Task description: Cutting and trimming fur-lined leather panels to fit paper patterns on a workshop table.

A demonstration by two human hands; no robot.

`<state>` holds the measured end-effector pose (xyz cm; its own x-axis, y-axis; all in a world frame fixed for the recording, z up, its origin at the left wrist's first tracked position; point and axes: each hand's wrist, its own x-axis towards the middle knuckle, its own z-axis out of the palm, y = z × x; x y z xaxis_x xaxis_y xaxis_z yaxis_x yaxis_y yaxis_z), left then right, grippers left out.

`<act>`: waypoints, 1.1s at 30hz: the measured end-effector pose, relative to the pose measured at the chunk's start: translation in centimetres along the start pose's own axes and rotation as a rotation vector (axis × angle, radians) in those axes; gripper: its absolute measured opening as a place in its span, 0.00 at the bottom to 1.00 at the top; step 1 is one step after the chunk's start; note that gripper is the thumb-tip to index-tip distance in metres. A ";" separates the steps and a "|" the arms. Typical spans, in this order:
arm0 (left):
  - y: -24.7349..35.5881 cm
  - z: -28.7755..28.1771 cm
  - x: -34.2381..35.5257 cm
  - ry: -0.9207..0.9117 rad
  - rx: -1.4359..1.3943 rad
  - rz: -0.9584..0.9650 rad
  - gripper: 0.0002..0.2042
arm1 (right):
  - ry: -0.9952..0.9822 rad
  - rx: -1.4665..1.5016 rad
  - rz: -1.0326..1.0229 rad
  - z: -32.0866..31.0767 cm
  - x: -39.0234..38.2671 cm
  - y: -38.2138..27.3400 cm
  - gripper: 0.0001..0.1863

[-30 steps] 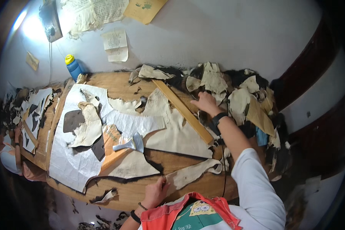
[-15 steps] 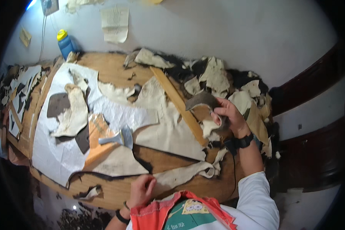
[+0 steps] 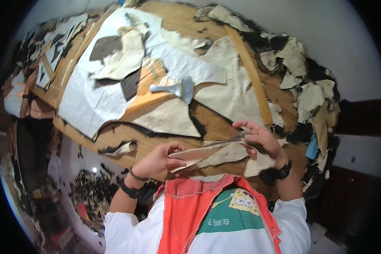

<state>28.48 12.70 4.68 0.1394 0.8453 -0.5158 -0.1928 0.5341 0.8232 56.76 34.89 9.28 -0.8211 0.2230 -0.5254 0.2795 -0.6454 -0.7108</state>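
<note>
A long cream strip of hide [image 3: 203, 153] stretches between my two hands near the table's front edge. My left hand [image 3: 158, 158] pinches its left end between thumb and fingers. At the other end my right hand [image 3: 264, 142] grips the strip, thumb beneath and index finger stretched out; a pale flap [image 3: 258, 164] hangs below that hand. Past my hands lies a large cream hide panel [image 3: 230, 91]. A scraper [image 3: 167, 88] with a broad fan-shaped blade rests on an orange sheet [image 3: 144, 89].
White sheeting [image 3: 84, 95] covers the left part of the wooden table [image 3: 146, 144]. A yellow wooden bar [image 3: 252, 76] lies at right, beside heaped fur-edged hide scraps [image 3: 292, 59]. Far left, another person's arm [image 3: 27, 86] shows. More dark scraps [image 3: 89, 186] lie on the floor.
My right hand has come down and toward me from above the scraps, where it held a curved brown-grey piece. My left hand now grips the strip's end. The view has tilted downward.
</note>
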 end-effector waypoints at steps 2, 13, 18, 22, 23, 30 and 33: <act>-0.3 -0.7 -1.1 0.027 -0.166 -0.175 0.15 | 0.124 0.036 0.082 0.3 1.3 2.6 0.20; -4.0 -2.6 -2.2 0.374 -0.222 -0.036 0.10 | 0.162 -0.213 0.116 0.2 4.1 4.9 0.18; -5.2 -2.0 -2.6 0.369 0.268 0.020 0.06 | 0.264 -0.420 -0.020 0.8 3.8 2.7 0.20; -2.4 2.7 -1.4 0.117 0.422 0.172 0.13 | 0.210 -0.335 -0.371 6.3 8.0 -2.6 0.15; -2.5 3.7 -0.6 0.035 0.368 0.198 0.15 | 0.057 -0.372 -0.426 9.3 9.1 -3.9 0.15; -3.5 5.1 0.1 -0.032 0.658 0.266 0.08 | 0.042 -0.866 -0.813 12.9 17.1 0.1 0.11; -4.2 3.3 -1.5 0.100 0.409 0.332 0.07 | 0.392 -0.888 -0.729 7.8 15.0 1.7 0.10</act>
<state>32.25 9.16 2.79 0.0383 0.9757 -0.2157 0.1864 0.2051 0.9608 41.02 31.43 3.78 -0.7646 0.6303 0.1345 0.1847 0.4143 -0.8912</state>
